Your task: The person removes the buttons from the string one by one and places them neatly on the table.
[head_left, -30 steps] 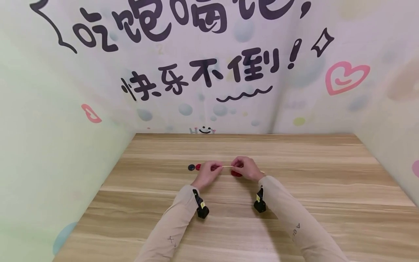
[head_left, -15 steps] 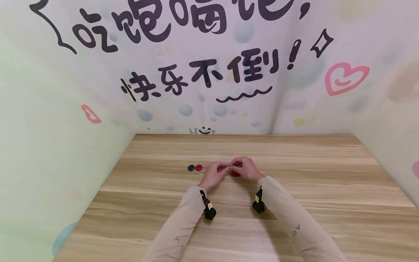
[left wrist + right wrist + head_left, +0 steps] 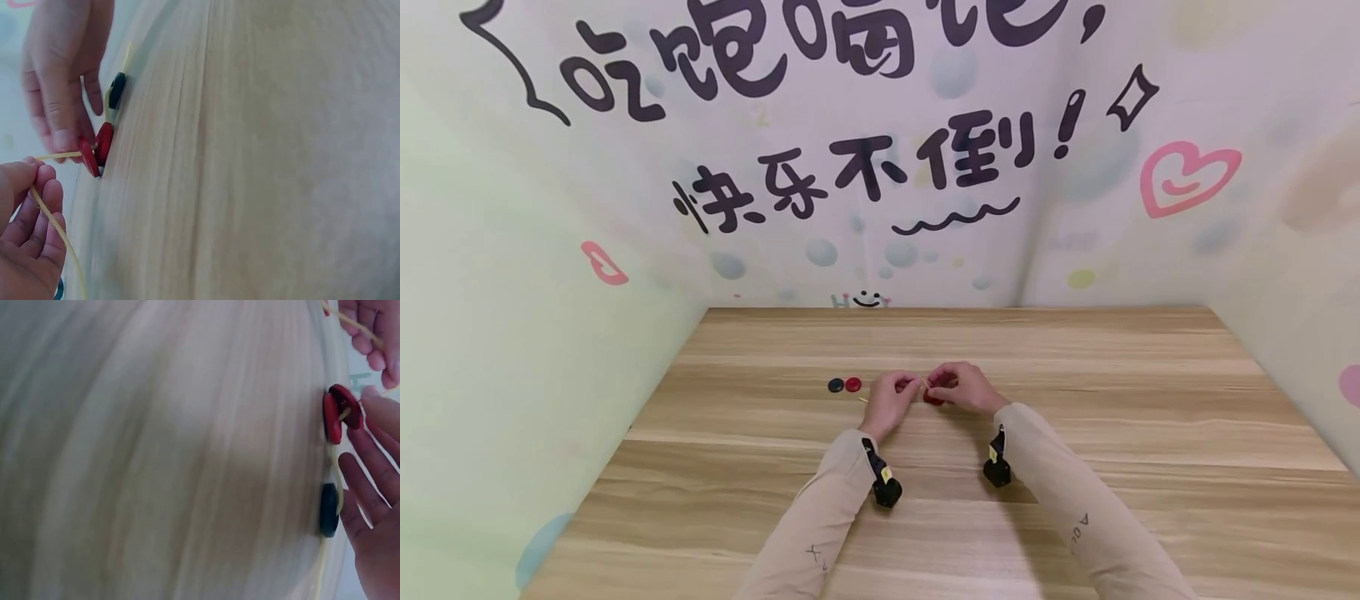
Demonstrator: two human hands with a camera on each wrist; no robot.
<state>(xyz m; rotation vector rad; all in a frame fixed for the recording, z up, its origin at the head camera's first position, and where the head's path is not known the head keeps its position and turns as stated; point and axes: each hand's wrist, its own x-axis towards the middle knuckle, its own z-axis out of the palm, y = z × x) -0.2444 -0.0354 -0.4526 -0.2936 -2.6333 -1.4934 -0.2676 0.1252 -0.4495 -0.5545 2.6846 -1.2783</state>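
threading seems in hand: left hand (image 3: pixel 31 231) pinches yellow cord (image 3: pixel 62 155), right hand (image 3: pixel 967 388) pinches a red disc (image 3: pixel 89 156), towards the far edge of the table (image 3: pixel 932 550); next probably calls for drawing slack through.

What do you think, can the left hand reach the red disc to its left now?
Probably yes: the red disc lies near the left hand, with nothing visible between, though that hand pinches the yellow cord and may need to release it.

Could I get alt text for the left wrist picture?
A left hand pinches a yellow cord while a right hand holds a red disc threaded on it. A second red disc and a dark disc lie on a wooden table.
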